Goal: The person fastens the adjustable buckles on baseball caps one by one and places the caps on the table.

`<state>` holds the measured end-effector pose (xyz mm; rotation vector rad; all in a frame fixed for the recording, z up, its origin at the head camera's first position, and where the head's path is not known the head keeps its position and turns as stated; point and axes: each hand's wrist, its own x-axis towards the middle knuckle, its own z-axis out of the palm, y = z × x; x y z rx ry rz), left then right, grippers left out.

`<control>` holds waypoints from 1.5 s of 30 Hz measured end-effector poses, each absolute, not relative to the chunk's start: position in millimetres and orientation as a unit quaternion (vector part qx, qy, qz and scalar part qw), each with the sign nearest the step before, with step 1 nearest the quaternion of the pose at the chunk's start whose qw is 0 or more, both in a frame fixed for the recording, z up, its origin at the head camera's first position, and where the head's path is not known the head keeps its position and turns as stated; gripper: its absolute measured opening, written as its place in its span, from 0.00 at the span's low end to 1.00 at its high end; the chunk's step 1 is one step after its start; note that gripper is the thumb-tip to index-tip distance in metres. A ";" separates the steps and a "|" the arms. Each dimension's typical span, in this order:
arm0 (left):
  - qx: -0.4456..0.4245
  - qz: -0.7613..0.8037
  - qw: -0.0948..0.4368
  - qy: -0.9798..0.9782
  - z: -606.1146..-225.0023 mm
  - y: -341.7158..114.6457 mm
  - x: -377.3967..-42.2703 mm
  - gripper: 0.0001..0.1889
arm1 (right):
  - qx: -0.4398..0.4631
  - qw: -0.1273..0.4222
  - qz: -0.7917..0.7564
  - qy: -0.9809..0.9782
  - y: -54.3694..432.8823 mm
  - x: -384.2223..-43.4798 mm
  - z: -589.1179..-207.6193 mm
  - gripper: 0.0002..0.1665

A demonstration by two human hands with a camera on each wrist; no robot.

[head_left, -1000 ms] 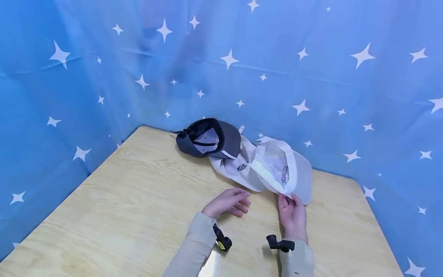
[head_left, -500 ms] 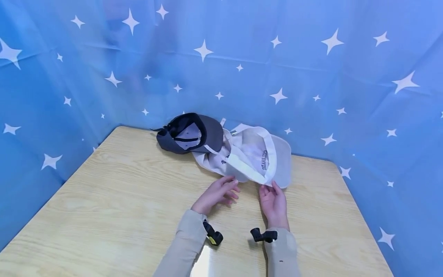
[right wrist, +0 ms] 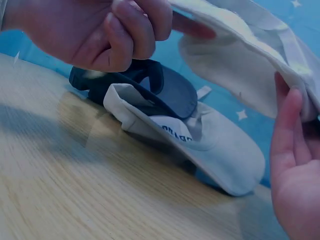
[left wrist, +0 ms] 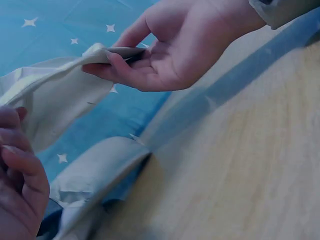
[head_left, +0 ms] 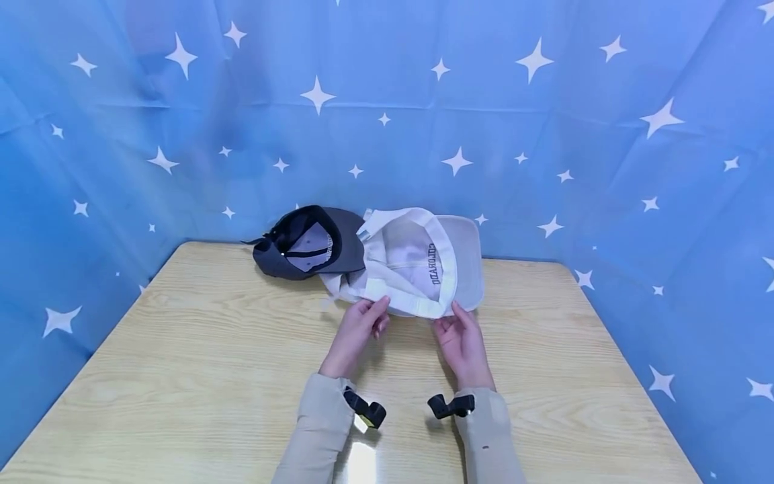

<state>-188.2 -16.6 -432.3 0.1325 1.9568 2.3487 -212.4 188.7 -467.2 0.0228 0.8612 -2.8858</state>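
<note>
The white cap (head_left: 411, 252) is up off the desk (head_left: 181, 376), hollow side to the head camera, its rim pinched by the grip of the left hand (head_left: 353, 336), thumb on top, and of the right hand (head_left: 464, 346), near the brim. Underneath, mostly hidden from the head view, lies a second cap (right wrist: 225, 145), partly covered by a dark cap (head_left: 347, 243); the left wrist view crops the left hand.

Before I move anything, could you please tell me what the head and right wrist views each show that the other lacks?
Only the head view shows the wrist cameras and the lettering inside the held white cap. Only the right wrist view shows the lettering of the lower white cap. Both share those two caps, the dark cap, left hand, right hand, table and starry curtain.
</note>
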 end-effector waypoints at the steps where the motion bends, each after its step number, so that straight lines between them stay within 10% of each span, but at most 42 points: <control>1: 0.038 0.766 0.034 0.641 -430.6 -18.5 -188.4 0.23 | -0.003 0.070 -0.957 0.283 187.4 -213.0 -467.2 0.09; 25: 0.094 0.680 0.135 0.715 -431.8 -22.1 -186.5 0.27 | -0.140 0.114 -0.941 0.286 177.3 -204.5 -459.9 0.17; 45: 0.058 0.765 0.018 0.641 -481.8 -18.1 -217.0 0.24 | -0.148 0.146 -0.928 0.309 174.2 -202.6 -463.5 0.16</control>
